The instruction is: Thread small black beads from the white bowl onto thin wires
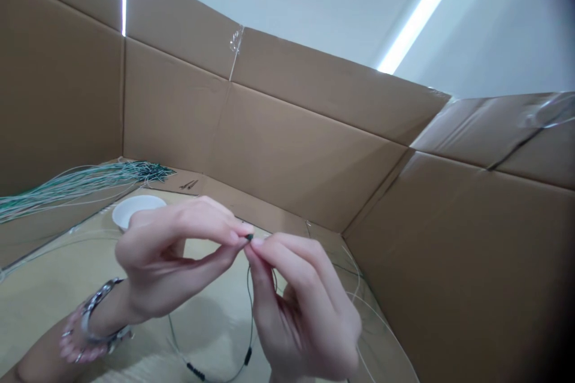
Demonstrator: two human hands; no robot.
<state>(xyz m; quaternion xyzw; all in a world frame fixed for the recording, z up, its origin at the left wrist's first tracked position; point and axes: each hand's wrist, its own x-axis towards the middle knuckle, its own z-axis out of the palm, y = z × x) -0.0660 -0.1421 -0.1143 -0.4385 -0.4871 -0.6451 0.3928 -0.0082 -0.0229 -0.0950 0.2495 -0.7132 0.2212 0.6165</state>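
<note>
The left hand (157,257) reaches in from the left of the grip, its index finger (197,222) arching over from above and its thumb (202,278) stretched up from below, the tips closed in a fine pinch with an open gap between the two digits behind them. The left wrist (112,311) lies lower and left of the grip, with the left forearm (40,350) slanting farther down. The right hand (309,305) sits below and right of the grip, back of the hand outward, its thumb (264,293) upright and its bent index finger (287,256) meeting at the tips. Both pinches nearly meet.
</note>
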